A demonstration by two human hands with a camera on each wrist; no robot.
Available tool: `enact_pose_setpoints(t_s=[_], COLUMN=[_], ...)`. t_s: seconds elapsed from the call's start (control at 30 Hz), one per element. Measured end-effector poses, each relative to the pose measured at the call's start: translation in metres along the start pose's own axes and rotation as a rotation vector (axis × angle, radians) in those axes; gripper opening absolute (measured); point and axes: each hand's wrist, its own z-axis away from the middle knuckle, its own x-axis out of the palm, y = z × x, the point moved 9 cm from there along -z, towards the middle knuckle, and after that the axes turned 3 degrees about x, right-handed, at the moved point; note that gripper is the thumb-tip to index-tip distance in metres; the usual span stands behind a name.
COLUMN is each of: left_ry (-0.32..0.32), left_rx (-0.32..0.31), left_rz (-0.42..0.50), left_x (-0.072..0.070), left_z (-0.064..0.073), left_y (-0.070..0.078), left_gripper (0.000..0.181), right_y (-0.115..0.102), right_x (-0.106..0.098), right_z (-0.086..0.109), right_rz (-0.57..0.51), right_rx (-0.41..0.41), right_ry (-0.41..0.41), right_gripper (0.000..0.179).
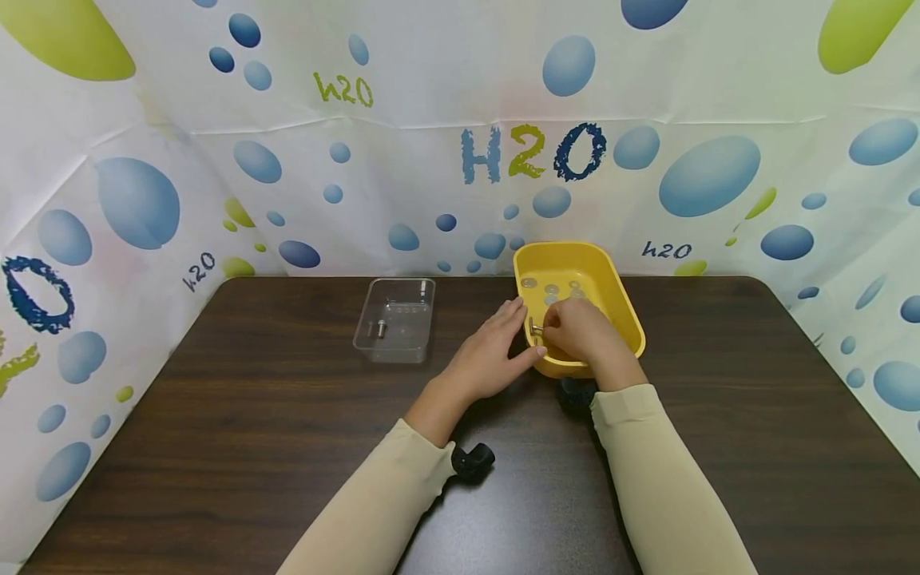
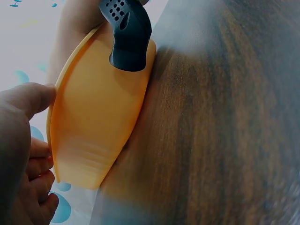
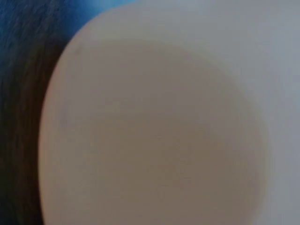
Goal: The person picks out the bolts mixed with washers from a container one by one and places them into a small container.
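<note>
A yellow tray point(image 1: 627, 311) stands at the back of the table, right of the middle. My left hand point(image 1: 492, 351) rests along its left rim, fingers stretched out and thumb at the near corner. In the left wrist view, the thumb point(image 2: 40, 97) touches the tray's edge. My right hand point(image 1: 582, 329) reaches inside the tray with curled fingers, pinching a small metal bolt point(image 1: 536, 329) whose head shows left of the fingertips. Several flat round washers point(image 1: 529, 283) lie deeper in the tray. Blurred skin fills most of the right wrist view.
To the left, a clear plastic container point(image 1: 410, 351) holds a small metal bolt point(image 1: 382, 328). Black wrist cameras point(image 1: 473, 461) sit under both sleeves. A white printed sheet point(image 1: 431, 88) rises behind the dark wooden table point(image 1: 273, 447).
</note>
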Motion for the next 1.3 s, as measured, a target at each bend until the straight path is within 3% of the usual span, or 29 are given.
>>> enact_pose_setpoints(t_s=[0.27, 0.63, 0.93, 1.3], left_ry=[0.003, 0.003, 0.002, -0.002], left_rx=[-0.003, -0.005, 0.000, 0.003], left_rz=[-0.005, 0.002, -0.003, 0.007], left_x=[0.000, 0.000, 0.000, 0.001], left_z=[0.000, -0.001, 0.000, 0.001], left_y=[-0.002, -0.002, -0.002, -0.001], left_gripper=[0.078, 0.079, 0.079, 0.078], right_y=[-0.001, 0.003, -0.004, 0.003], right_x=[-0.007, -0.004, -0.013, -0.021], right_z=[0.003, 0.002, 0.004, 0.007], right_rz=[-0.098, -0.108, -0.123, -0.219], right_rx=[0.014, 0.042, -0.025, -0.012], right_ry=[0.051, 0.028, 0.094, 0.185], right_gripper=[0.015, 0.019, 0.016, 0.022])
